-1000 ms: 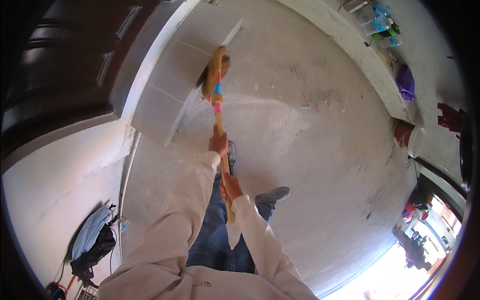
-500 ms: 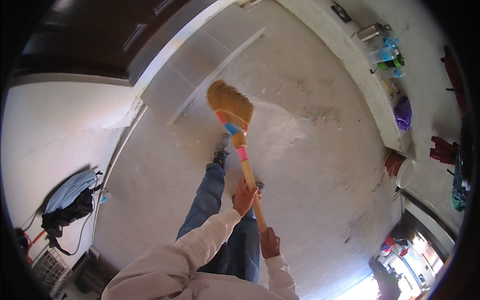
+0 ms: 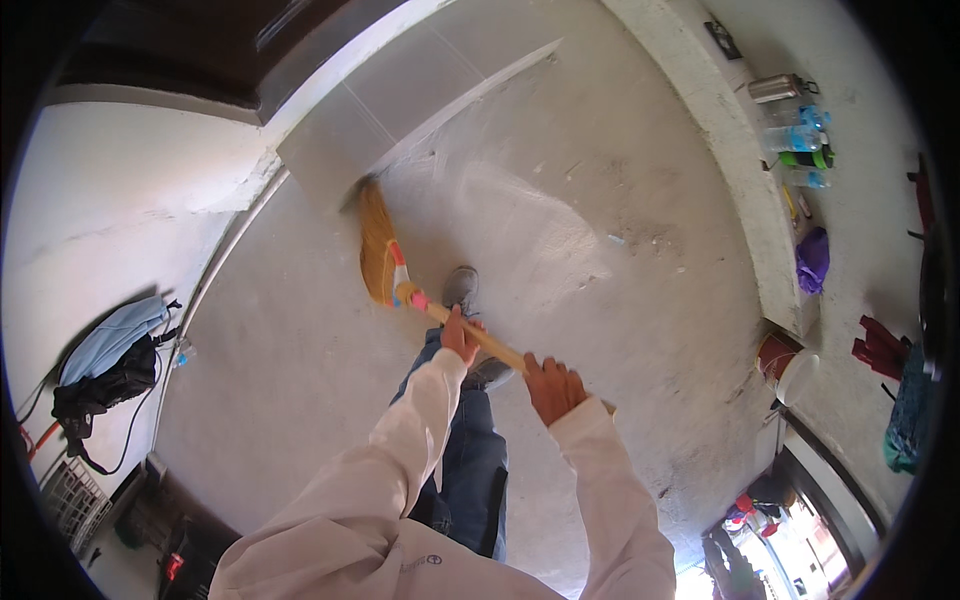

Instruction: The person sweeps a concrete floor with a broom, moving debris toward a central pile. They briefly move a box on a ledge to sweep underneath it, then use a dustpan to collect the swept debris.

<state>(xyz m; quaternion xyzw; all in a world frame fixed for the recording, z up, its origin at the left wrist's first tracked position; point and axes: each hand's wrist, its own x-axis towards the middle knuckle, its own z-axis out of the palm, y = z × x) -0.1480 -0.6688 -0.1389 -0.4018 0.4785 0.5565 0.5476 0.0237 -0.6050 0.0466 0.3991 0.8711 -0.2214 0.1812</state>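
Observation:
A straw broom (image 3: 378, 245) with a wooden handle slants across in front of me, its bristles at the far left near the corner of a tiled step. My left hand (image 3: 461, 337) is wrapped round the handle just below the pink band. Farther down the shaft, my right hand (image 3: 553, 388) grips it too, knuckles up. The handle's end pokes out past the right hand. Beneath the handle show my two shoes, one of them (image 3: 461, 288) close to the broom head.
The grey tiled step (image 3: 410, 85) lies along the far left wall. Bottles (image 3: 797, 137) and a purple cloth (image 3: 812, 260) sit on the right ledge. A bucket (image 3: 785, 366) stands at its end. Bags (image 3: 115, 350) rest by the left wall. Small debris (image 3: 616, 240) dots the floor.
The broom head has swung left and nearer, so the handle now lies more sideways. My right hand has moved up and to the right; the left has shifted slightly left and away.

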